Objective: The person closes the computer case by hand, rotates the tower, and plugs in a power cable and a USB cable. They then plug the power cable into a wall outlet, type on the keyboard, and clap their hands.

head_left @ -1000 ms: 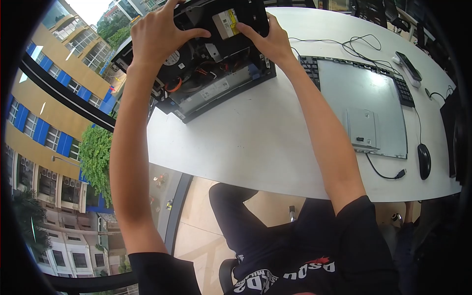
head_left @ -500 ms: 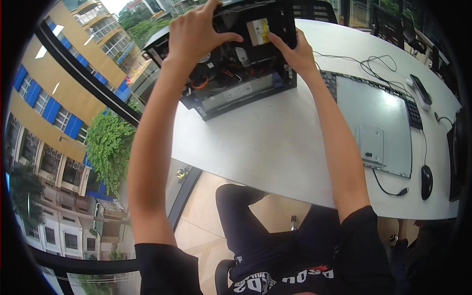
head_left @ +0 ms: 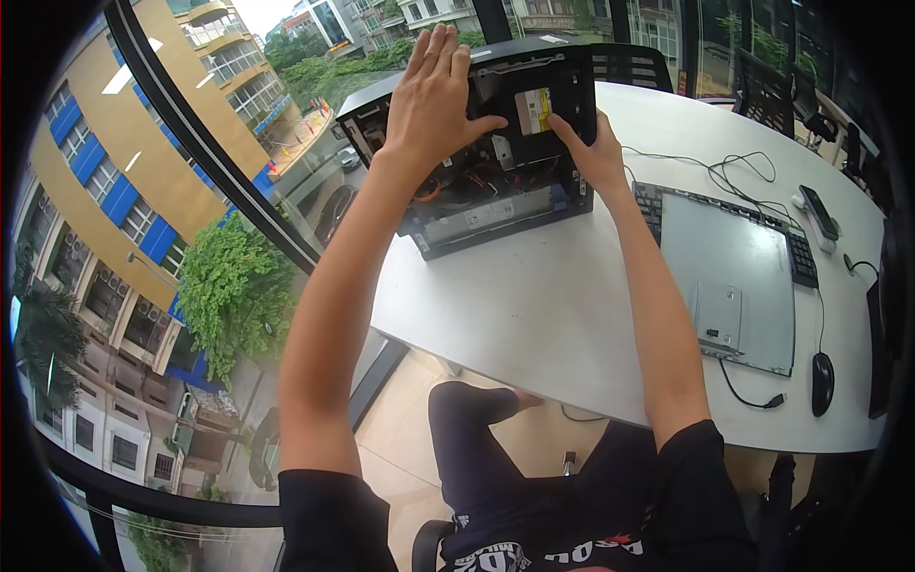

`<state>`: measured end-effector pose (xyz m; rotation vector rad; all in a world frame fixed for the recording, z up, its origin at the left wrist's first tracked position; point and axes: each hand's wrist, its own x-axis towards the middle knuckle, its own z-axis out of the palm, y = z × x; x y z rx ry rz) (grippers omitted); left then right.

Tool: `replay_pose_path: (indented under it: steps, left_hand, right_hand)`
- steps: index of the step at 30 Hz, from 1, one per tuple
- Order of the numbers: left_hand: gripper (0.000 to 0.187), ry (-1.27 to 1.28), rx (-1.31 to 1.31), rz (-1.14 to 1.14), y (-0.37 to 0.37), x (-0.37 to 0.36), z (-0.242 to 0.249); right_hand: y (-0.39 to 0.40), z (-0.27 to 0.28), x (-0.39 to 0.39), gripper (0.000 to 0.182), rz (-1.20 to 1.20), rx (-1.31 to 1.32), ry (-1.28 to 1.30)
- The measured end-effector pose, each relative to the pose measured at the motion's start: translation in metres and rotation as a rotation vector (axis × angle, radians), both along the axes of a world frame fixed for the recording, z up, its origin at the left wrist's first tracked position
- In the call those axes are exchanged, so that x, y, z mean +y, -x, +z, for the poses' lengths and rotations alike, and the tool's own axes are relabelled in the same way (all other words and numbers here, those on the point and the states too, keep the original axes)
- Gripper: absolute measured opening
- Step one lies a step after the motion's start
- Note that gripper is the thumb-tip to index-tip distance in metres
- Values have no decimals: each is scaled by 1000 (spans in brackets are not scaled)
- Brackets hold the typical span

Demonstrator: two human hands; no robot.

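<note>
A black desktop computer case (head_left: 515, 212) stands on the white table with its side open towards me. Cables and metal parts show inside, along with a drive bay bearing a white and yellow label (head_left: 535, 112). My left hand (head_left: 429, 100) lies at the case's upper edge, its fingers stretched out straight and its thumb spread across the open side. At the right end of the case, my right hand (head_left: 599, 157) grips the edge, the thumb resting by the label and the fingers hidden behind.
A grey metal side panel (head_left: 686, 248) lies on the white table (head_left: 496, 305), partly over a black keyboard (head_left: 803, 259). To the right are a black mouse (head_left: 823, 383), a dark handheld device (head_left: 818, 212) and loose cables (head_left: 729, 172). A window frame (head_left: 210, 143) runs along the left.
The case and both hands appear lower and further right as the view shifts. My left fingers have straightened out at the top edge; my right hand keeps its place on the case.
</note>
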<state>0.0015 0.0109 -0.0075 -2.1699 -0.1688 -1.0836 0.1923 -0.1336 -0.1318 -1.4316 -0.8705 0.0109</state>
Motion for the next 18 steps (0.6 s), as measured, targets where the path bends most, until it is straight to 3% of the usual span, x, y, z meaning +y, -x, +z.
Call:
replay_pose_path:
  steps: [5,10,12,14,18]
  left_hand:
    - [106,51,14,-29,-2,1,2]
    - [106,194,40,-1,-1,-1,3]
    - [103,430,179,117,3,-24,19]
    - [101,232,92,81,0,-7,10]
    - [96,195,46,50,-4,7,7]
  right_hand:
    - [11,8,1,122,-170,19,14]
    - [21,27,-44,122,-219,-175,-19]
    - [24,31,-87,120,-200,-250,138]
    - [25,34,-144,118,-165,-357,364]
    - [2,24,-268,103,-188,-637,746]
